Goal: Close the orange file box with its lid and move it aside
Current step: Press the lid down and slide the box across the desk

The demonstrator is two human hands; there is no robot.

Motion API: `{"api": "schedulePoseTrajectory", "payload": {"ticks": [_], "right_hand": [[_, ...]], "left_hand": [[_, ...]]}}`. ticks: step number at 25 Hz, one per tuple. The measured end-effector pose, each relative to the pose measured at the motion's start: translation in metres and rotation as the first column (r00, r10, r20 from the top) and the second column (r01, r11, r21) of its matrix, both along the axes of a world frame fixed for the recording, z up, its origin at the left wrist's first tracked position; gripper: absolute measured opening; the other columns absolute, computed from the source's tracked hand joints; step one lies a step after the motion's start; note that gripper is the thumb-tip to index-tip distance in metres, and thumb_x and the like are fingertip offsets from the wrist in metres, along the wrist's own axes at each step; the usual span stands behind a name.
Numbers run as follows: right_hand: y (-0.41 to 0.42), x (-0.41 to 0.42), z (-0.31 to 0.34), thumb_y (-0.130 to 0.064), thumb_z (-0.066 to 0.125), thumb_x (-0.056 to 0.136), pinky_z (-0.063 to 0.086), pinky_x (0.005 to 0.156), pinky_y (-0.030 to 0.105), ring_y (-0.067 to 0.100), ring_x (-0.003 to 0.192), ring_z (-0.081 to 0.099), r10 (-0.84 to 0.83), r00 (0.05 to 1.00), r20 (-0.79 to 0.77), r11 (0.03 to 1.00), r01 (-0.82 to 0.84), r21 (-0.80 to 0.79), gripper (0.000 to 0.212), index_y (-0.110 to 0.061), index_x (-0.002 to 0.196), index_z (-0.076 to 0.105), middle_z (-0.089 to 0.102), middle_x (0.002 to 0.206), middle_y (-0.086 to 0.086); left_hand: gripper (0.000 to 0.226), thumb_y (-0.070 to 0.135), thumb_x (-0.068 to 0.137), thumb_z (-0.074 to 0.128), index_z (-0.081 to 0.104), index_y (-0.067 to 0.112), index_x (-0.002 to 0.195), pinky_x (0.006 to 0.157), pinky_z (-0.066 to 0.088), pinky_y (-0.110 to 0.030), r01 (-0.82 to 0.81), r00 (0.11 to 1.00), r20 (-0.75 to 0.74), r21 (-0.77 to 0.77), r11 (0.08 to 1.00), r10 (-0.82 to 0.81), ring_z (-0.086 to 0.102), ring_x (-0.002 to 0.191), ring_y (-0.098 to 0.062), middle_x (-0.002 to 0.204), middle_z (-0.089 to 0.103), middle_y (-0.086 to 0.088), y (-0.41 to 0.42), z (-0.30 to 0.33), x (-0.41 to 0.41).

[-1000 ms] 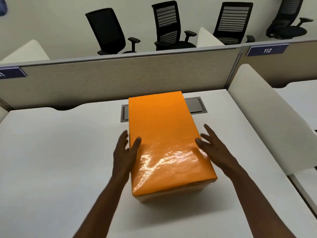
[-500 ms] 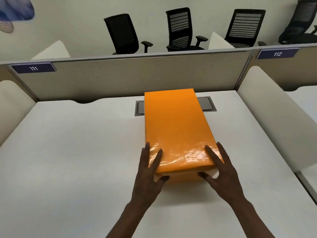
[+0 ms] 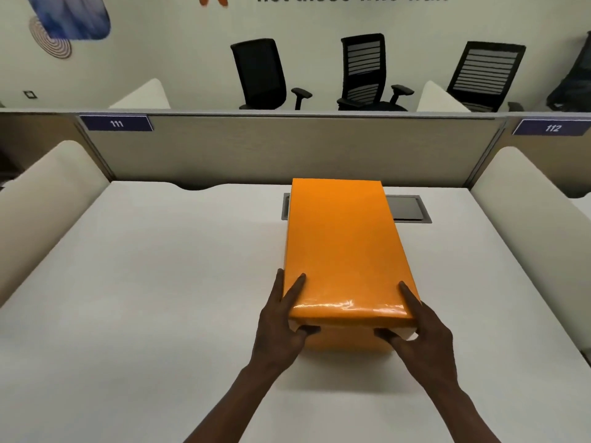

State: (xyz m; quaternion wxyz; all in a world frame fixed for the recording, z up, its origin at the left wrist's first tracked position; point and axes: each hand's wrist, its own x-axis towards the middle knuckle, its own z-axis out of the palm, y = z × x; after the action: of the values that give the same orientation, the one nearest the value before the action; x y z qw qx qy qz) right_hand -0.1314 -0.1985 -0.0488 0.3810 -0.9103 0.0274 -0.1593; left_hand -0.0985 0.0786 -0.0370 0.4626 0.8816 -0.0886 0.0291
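Both hands clamped on box's near end, lid on.

Left hand [image 3: 281, 324] and right hand [image 3: 425, 330] have slid from the long sides to the near corners, thumbs under the lid [image 3: 342, 244]; orange file box [image 3: 345, 342] sits mid-desk [image 3: 144, 298], far end overlapping cable hatch [image 3: 407, 209]; closing looks done, moving aside remains.
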Motion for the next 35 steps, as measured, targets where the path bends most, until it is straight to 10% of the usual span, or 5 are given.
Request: {"api": "schedulePoseTrajectory", "payload": {"ticks": [20,35], "right_hand": [[0.389,0.137,0.055,-0.036,0.09,0.071,0.05,0.099,0.05,0.036,0.123,0.059,0.399,0.916,0.042,0.916,-0.4,0.02,0.105,-0.023,0.157,0.031,0.057,0.142,0.012],[0.581,0.167,0.013,-0.04,0.078,0.084,0.054,0.098,0.043,0.031,0.126,0.057,0.398,0.918,-0.01,0.914,-0.395,0.093,0.092,-0.028,0.158,0.025,0.05,0.147,0.012]], "left_hand": [[0.101,0.023,0.07,0.092,0.036,0.038,0.153,0.11,0.046,-0.051,-0.388,0.921,0.055,0.034,0.921,0.386,0.043,0.144,-0.034,0.167,0.027,-0.004,0.385,0.067,0.035],[0.103,0.023,0.069,0.093,0.038,0.031,0.155,0.117,0.037,-0.059,-0.316,0.944,-0.035,0.194,0.929,0.329,0.037,0.147,-0.035,0.163,0.033,-0.007,0.585,0.044,0.109]]}}
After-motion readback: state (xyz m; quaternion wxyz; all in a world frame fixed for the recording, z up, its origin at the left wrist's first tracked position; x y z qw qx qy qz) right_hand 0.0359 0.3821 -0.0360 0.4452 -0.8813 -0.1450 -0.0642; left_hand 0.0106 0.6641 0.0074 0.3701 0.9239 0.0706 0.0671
